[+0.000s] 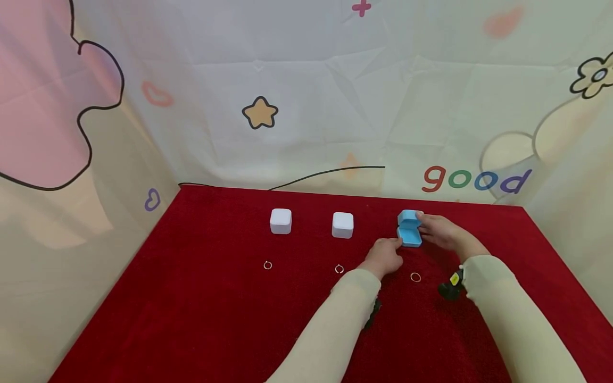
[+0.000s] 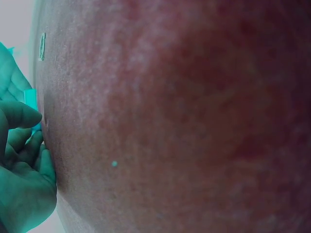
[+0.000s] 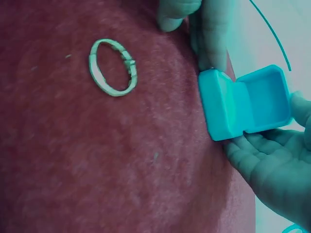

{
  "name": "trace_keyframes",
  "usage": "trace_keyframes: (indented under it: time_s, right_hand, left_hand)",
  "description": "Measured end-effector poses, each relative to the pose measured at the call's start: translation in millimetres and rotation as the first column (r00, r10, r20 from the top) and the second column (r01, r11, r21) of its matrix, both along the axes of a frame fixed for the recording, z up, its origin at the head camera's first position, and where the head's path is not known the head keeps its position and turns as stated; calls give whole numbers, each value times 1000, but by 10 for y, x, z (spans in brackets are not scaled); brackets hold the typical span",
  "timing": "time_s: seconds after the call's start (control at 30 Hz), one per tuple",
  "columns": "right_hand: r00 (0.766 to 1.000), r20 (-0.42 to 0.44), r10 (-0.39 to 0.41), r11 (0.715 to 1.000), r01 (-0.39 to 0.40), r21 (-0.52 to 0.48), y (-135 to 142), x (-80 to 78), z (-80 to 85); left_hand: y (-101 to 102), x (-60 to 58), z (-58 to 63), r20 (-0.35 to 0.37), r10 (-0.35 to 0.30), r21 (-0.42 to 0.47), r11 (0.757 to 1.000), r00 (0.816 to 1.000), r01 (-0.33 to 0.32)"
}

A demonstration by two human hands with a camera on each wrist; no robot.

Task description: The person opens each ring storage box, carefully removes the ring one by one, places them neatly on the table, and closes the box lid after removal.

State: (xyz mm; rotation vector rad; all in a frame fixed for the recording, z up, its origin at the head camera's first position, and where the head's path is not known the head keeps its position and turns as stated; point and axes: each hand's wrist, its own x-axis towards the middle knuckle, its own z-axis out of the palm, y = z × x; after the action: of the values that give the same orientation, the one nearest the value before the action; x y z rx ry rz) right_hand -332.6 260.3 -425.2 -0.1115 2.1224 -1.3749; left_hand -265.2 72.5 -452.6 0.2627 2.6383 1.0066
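A light blue ring box point(image 1: 409, 235) stands with its lid raised near the back right of the red cloth. My right hand point(image 1: 438, 231) holds it from the right, thumb at the lid and other fingers along the side, as the right wrist view shows. From the left, my left hand point(image 1: 384, 256) touches the base's edge with an extended finger point(image 3: 214, 41); its thumb is apart from the box. No ring shows inside the box point(image 3: 265, 99). A thin ring point(image 1: 415, 277) lies on the cloth in front, seen large in the right wrist view as an open-looking band point(image 3: 99, 77).
Two closed white ring boxes, one on the left point(image 1: 280, 221) and one in the middle point(image 1: 342, 225), stand in line with the blue one. Before them lie a left ring point(image 1: 264, 265) and a middle ring point(image 1: 336, 269). A printed curtain point(image 1: 306, 127) hangs behind the red cloth point(image 1: 201, 308).
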Motion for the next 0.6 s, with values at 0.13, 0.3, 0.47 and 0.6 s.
trace_keyframes:
  time_s: [0.13, 0.3, 0.47, 0.6]
  right_hand:
    - [1000, -4, 4, 1000, -4, 3, -8, 24, -13]
    - [1000, 5, -4, 1000, 4, -2, -16, 72, -23]
    - [1000, -5, -3, 1000, 3, -14, -40, 108, -24]
    - [999, -36, 8, 1000, -8, -9, -45, 137, -36]
  left_hand:
    - [-4, -11, -3, -7, -5, 13, 1000, 1000, 5]
    - [5, 9, -8, 5, 2, 28, 1000, 1000, -2]
    - [3, 17, -5, -18, 1, 30, 1000, 1000, -1]
    - [-7, 9, -5, -9, -8, 71, 997, 1000, 9]
